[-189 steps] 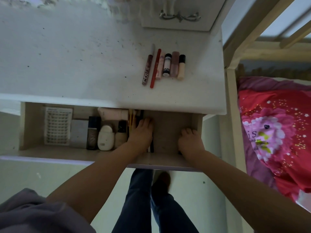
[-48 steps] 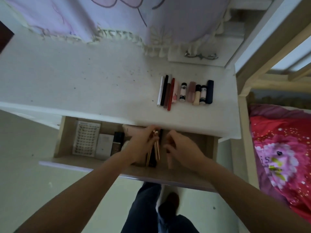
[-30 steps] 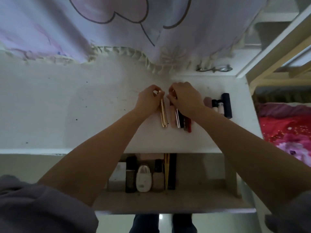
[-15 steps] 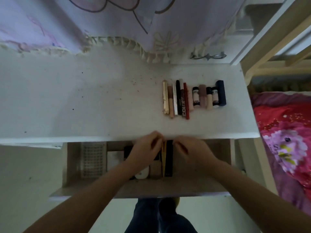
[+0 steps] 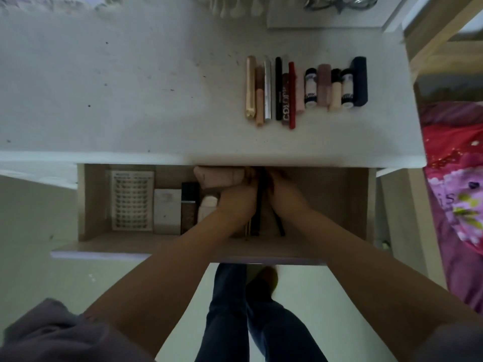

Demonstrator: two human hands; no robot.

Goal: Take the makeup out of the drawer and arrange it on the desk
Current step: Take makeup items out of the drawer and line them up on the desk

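Reaching into the open drawer, both hands are working side by side near its middle. The left hand and the right hand are lying knuckles-up with their fingertips tucked under the desk edge, so whether either is gripping anything cannot be told. A dark pencil is lying between them, and a second dark stick is slanting out from under the right wrist. On the desk top a neat row of makeup is lying side by side (a gold tube, slim pencils, a red liner, small white bottles, a dark navy tube at the right end). More pieces are sitting in the drawer's left half: a white grid card, a white box, a dark bottle.
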